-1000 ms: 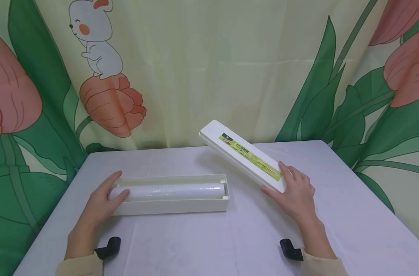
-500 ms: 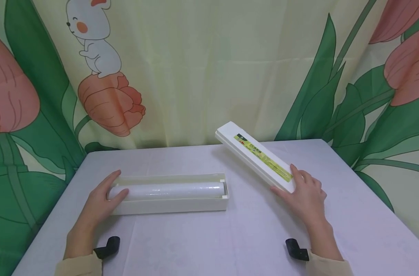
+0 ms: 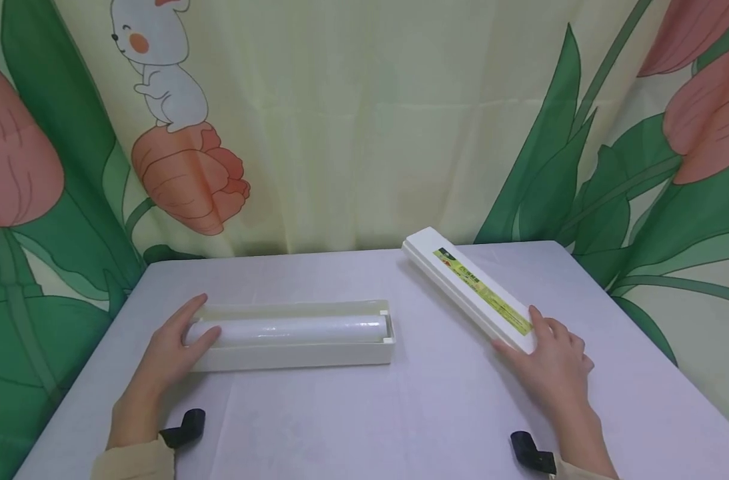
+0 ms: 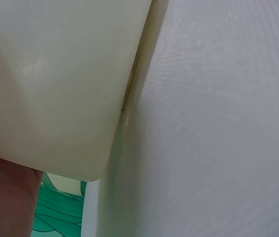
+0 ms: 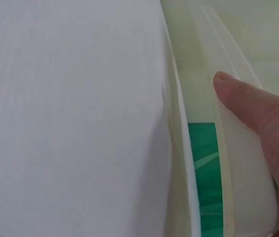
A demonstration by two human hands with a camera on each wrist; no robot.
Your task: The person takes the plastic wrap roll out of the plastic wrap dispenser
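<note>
In the head view a white open box (image 3: 298, 357) stands lengthwise on the table, with a shiny roll of clear film (image 3: 304, 329) inside. My left hand (image 3: 163, 357) grips its left end, thumb over the front rim and fingers at the back. The box's smooth end wall (image 4: 55, 89) fills the upper left of the left wrist view. Off to the right, my right hand (image 3: 556, 367) holds the near end of a long white lid (image 3: 464, 288) with a yellow-green label. The lid lies diagonally, low over the table; in the right wrist view my thumb (image 5: 253, 98) presses its side.
A white cloth covers the table (image 3: 334, 420). Behind it hangs a curtain (image 3: 364, 133) printed with tulips and a rabbit. Black camera mounts sit at the left wrist (image 3: 186, 429) and the right wrist (image 3: 531, 453).
My right hand has carried the lid rightward, nearer to me and lower, away from the box. My left hand and the box stay in place.
</note>
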